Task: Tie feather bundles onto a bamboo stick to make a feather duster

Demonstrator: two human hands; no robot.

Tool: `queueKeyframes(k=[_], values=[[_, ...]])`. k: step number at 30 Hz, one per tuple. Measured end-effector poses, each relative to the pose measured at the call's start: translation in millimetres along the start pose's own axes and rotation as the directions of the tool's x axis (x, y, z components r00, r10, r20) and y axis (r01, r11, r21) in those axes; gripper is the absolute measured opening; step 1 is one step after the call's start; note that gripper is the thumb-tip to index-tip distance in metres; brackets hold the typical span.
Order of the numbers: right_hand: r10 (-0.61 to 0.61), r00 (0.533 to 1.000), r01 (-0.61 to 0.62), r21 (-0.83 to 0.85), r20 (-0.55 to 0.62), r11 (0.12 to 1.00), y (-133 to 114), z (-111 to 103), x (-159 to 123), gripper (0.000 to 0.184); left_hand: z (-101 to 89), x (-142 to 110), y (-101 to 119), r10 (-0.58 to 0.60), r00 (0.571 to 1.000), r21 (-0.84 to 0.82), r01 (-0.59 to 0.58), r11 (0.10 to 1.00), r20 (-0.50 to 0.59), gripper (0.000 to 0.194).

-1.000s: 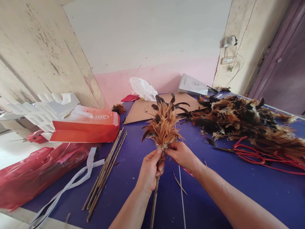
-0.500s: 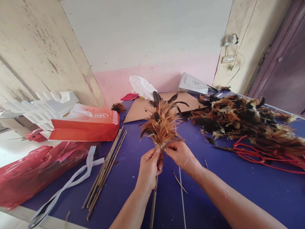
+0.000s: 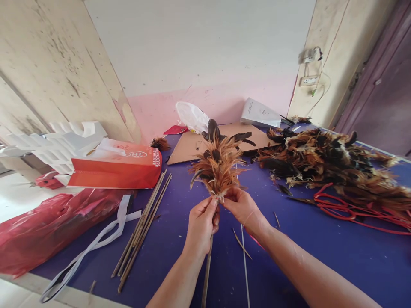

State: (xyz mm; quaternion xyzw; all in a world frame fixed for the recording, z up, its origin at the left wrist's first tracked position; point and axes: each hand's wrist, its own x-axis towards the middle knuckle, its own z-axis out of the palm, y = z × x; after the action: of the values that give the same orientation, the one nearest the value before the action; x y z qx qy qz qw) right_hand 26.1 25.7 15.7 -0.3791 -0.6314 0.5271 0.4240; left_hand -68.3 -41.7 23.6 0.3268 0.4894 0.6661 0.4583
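A feather duster point(image 3: 218, 169) with brown and black feathers points away from me over the blue table. Its thin wooden stick point(image 3: 207, 273) runs down toward me. My left hand point(image 3: 201, 222) is closed round the stick just below the feathers, thumb on top. At the right side of the feather base, my right hand point(image 3: 244, 208) pinches with thumb and forefinger, and its fingertips are partly hidden by feathers. A pinkish strand shows under my right wrist. Farther right lies a large heap of loose feathers point(image 3: 321, 158).
Several wooden sticks point(image 3: 143, 231) lie left of my hands, beside a white strap point(image 3: 96, 244). Beyond are a red plastic bag point(image 3: 61, 226) and an orange bag point(image 3: 115, 171). Scissors with a dark blade and red cord point(image 3: 337, 207) lie at right. Cardboard point(image 3: 183, 149) is behind the duster.
The feather head has turned a little, so its dark tip feathers sit differently. Both hands keep nearly the same place, and a pink strand now shows by my right wrist.
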Motion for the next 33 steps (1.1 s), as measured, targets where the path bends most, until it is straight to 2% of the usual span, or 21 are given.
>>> queueKeyframes(k=[5,10,12,16,19,22,26,29,31,33], values=[[-0.014,0.988,0.027,-0.08,0.154,0.996,-4,-1,-6,0.028,-5.3,1,3,0.072,0.997,0.077,-0.068,0.995,-0.039,0.025],[-0.123,0.982,0.138,-0.104,0.14,0.985,-19,0,-17,0.026,-9.8,4,-1,0.193,0.981,0.305,-0.192,0.933,0.029,0.027],[-0.172,0.98,0.185,-0.137,0.103,0.973,-25,1,-22,0.026,-8.9,6,0,0.298,0.953,0.431,-0.291,0.854,0.053,0.026],[-0.225,0.973,0.229,-0.143,0.044,0.963,-34,-2,-22,0.026,-2.8,7,4,0.508,0.848,0.619,-0.484,0.619,0.155,0.022],[-0.211,0.973,0.225,-0.177,0.095,0.958,-36,-8,-18,0.028,0.6,3,6,0.534,0.806,0.702,-0.534,0.471,0.255,0.024],[-0.235,0.957,0.275,-0.282,0.168,0.919,-38,-14,-18,0.028,0.4,-5,6,0.544,0.785,0.744,-0.547,0.383,0.297,0.029],[-0.323,0.923,0.382,-0.416,0.207,0.825,-48,-15,-33,0.024,-4.2,-12,8,0.575,0.772,0.749,-0.544,0.378,0.27,0.038],[-0.379,0.878,0.478,-0.479,0.294,0.736,-62,-16,-48,0.024,-10.9,-12,11,0.567,0.799,0.733,-0.507,0.454,0.202,0.034],[-0.397,0.852,0.523,-0.506,0.343,0.686,-73,-22,-55,0.024,-17.4,-13,16,0.566,0.809,0.718,-0.488,0.496,0.159,0.03],[-0.416,0.842,0.539,-0.515,0.343,0.666,-84,-35,-57,0.022,-25.9,-17,23,0.568,0.806,0.721,-0.492,0.487,0.166,0.026]])
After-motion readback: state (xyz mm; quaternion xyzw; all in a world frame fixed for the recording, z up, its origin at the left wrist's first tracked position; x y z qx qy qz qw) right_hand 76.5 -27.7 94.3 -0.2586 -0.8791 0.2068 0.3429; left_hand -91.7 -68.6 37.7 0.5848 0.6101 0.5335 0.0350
